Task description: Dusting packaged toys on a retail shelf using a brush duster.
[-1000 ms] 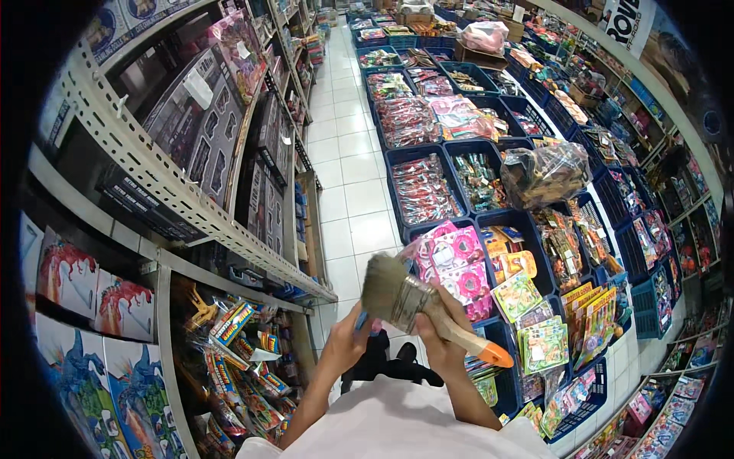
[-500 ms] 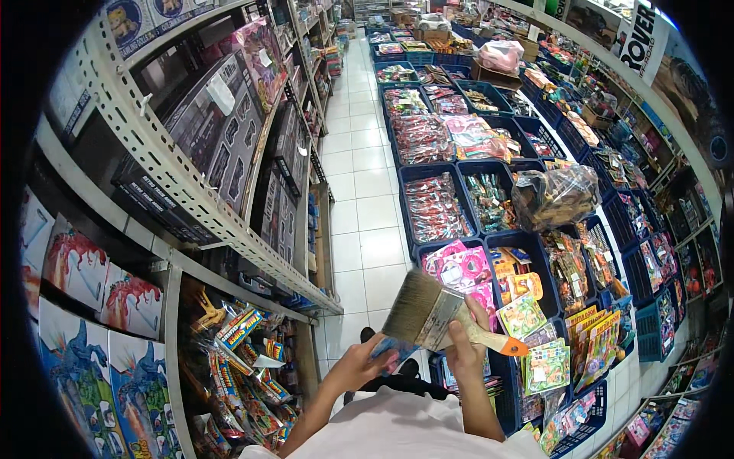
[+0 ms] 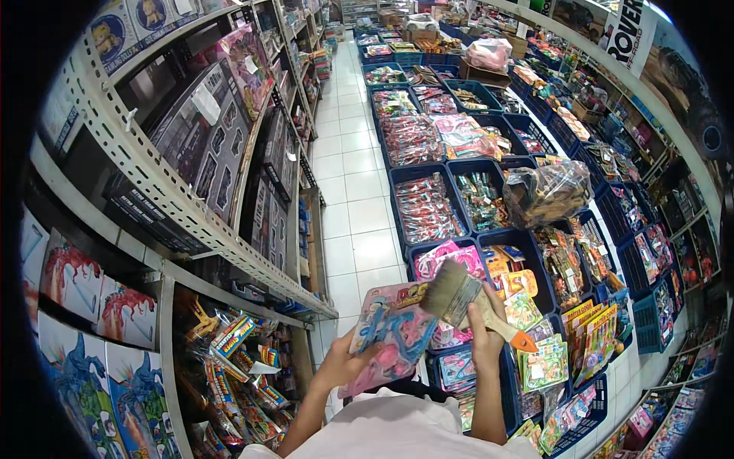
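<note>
A wide flat paintbrush (image 3: pixel 456 297) with brown bristles, a metal band and a pale handle tipped orange is in my right hand (image 3: pixel 487 327), its fingers wrapped round the handle near the band. My left hand (image 3: pixel 344 361) grips a pink and blue blister-packed toy set (image 3: pixel 394 334) by its left edge, tilted before my body. The bristles are by the pack's upper right edge; whether they touch it I cannot tell. Just beyond the brush, pink packaged toys (image 3: pixel 446 258) lie in a dark blue crate.
Rows of dark blue crates (image 3: pixel 430 206) full of packaged toys run along the right. A perforated metal shelf (image 3: pixel 153 164) with boxed toys stands at the left. Between them is a white tiled aisle (image 3: pixel 371 229). A plastic-wrapped bundle (image 3: pixel 547 193) rests on the crates.
The toy pack has swung into full view, its front now facing up, where the brush mostly hid it before. The brush has shifted slightly right, off the pack's face.
</note>
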